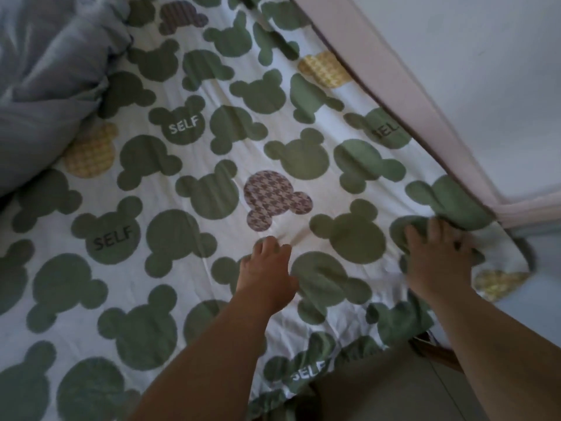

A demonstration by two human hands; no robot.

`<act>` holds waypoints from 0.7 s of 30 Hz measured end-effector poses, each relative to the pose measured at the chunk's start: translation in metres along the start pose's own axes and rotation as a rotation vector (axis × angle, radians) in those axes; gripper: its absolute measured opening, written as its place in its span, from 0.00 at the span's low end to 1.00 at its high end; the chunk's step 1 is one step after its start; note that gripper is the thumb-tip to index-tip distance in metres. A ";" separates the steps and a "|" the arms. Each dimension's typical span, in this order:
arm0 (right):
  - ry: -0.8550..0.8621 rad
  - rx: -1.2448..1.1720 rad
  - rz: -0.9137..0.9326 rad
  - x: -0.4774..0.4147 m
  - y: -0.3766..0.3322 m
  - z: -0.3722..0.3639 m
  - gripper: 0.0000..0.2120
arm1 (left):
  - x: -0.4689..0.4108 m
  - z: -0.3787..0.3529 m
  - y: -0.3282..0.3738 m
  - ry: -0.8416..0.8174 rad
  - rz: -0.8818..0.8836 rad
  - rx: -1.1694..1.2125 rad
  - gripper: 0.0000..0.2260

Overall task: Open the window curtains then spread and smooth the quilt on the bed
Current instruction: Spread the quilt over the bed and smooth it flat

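A white quilt (212,165) printed with green mouse-head shapes, some marked SELF, lies spread across the bed and fills most of the view. My left hand (268,275) rests flat on it near the middle, fingers pointing away from me. My right hand (437,256) presses on the quilt's corner at the right, beside the headboard, fingers spread and blurred; whether it pinches the cloth is unclear. The quilt's near edge hangs over the bed side by my arms. No curtains are in view.
A rumpled grey-blue bedding heap (51,80) lies at the upper left on the quilt. A pale pink padded bed frame (385,74) runs diagonally along the right, against a white wall (491,71). Floor (394,390) shows at the bottom right.
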State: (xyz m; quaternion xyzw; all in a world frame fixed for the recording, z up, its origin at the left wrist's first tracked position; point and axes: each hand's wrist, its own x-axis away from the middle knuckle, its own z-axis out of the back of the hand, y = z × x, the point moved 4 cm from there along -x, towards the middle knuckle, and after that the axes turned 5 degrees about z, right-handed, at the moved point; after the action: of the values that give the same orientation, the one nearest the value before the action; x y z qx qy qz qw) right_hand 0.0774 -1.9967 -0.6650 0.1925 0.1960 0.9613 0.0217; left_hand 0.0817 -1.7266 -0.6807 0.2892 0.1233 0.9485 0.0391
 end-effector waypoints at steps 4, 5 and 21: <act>0.046 -0.135 -0.162 -0.003 -0.008 0.023 0.32 | 0.023 -0.008 -0.028 0.035 0.145 0.042 0.25; 0.099 -0.167 -0.049 -0.004 -0.027 0.031 0.34 | 0.031 -0.012 -0.035 0.041 0.189 0.048 0.26; 0.057 -0.085 0.453 0.031 -0.179 0.068 0.16 | 0.139 -0.060 -0.114 0.076 0.351 0.247 0.19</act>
State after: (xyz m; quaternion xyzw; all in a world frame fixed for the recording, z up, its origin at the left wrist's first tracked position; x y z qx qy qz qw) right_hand 0.0682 -1.8031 -0.6647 0.2035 0.1075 0.9540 -0.1921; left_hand -0.0665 -1.6088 -0.6835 0.2729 0.1877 0.9286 -0.1672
